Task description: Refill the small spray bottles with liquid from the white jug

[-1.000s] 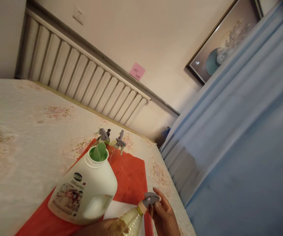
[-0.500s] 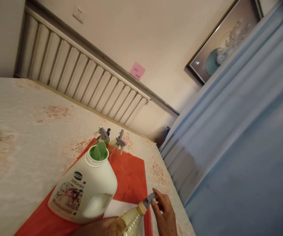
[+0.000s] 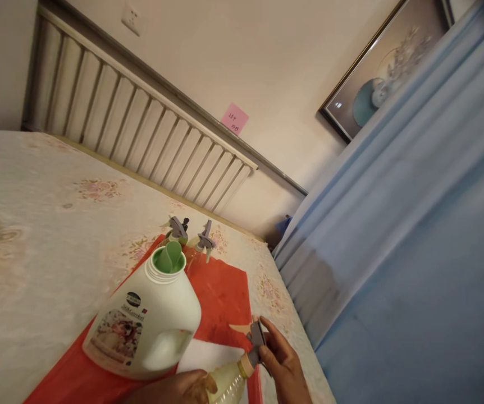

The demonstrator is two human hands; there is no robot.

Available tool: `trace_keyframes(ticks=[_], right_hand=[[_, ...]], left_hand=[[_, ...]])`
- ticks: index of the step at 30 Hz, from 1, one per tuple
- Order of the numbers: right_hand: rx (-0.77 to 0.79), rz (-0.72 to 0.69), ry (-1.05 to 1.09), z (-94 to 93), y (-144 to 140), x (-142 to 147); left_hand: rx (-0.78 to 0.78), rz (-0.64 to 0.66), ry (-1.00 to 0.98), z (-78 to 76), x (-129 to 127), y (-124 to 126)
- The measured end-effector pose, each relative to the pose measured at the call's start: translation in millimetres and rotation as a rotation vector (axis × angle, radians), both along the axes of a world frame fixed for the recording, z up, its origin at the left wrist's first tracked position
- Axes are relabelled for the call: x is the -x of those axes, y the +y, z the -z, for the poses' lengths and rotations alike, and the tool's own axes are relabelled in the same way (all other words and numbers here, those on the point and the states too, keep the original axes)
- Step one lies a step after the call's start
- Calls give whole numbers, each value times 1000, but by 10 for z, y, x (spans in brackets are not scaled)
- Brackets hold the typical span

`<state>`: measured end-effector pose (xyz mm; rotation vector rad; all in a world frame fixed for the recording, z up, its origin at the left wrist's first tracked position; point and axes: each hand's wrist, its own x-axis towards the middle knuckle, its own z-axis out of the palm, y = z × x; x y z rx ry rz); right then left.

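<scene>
My left hand (image 3: 183, 387) wraps the spray bottle (image 3: 227, 382) just right of the white jug (image 3: 145, 325); my right hand (image 3: 282, 365) pinches its grey trigger head (image 3: 256, 336). A loose head could leak over the red mat (image 3: 220, 303). The jug's label is too blurred to read.

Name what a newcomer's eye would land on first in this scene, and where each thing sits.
The big white jug with its green spout stands on the red mat, low and left of centre. At the bottom edge, the left hand holds a spray bottle while the right hand grips its grey trigger head.
</scene>
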<state>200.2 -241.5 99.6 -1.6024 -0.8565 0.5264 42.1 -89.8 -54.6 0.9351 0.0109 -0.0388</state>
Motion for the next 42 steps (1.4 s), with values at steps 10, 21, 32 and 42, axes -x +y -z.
trace_keyframes(ticks=[10,21,32,42], right_hand=[[0,-84,-57,-120,-32,58],[54,25,-510,-169,-50,20],[87,-1,-346,-326,-51,132],[41,-65,-230,-304,-68,57]], left_hand=[[-2,-36,81,-91,12,-27],[25,-20,27,-95,13,-27],[-10,-56,30,-145,-1,-5],[18,-70,18,19,-63,7]])
